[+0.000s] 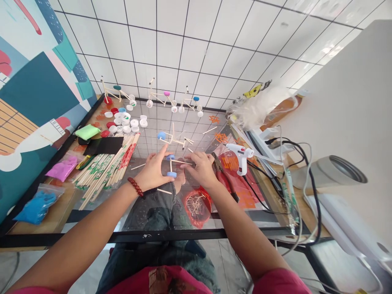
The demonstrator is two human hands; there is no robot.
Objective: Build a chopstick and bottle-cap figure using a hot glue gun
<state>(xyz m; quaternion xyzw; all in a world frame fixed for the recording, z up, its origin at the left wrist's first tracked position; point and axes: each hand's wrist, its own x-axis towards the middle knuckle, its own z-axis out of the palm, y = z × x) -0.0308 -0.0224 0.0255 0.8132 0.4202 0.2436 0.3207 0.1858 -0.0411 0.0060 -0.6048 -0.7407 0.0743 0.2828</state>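
Left of a white glue gun (241,158), a person's two bare hands meet over a pair of blue caps (172,174) joined by a short stick axle (170,165). The left hand (153,168), the farther from the glue gun, holds the pair between thumb and forefinger, one cap near each tip. The right hand (200,166), nearer the glue gun, has its fingers pinched on a thin stick (180,161) that reaches to the axle; whether the two are fixed together cannot be told. Pliers (226,176) lie just left of the glue gun, and a red bowl (198,207) of stick pieces sits left of it and closer to the person. Farther left of the glue gun spread bundled chopsticks (104,175) and loose bottle caps (126,121), while a grey cylinder (329,173) lies to its right.
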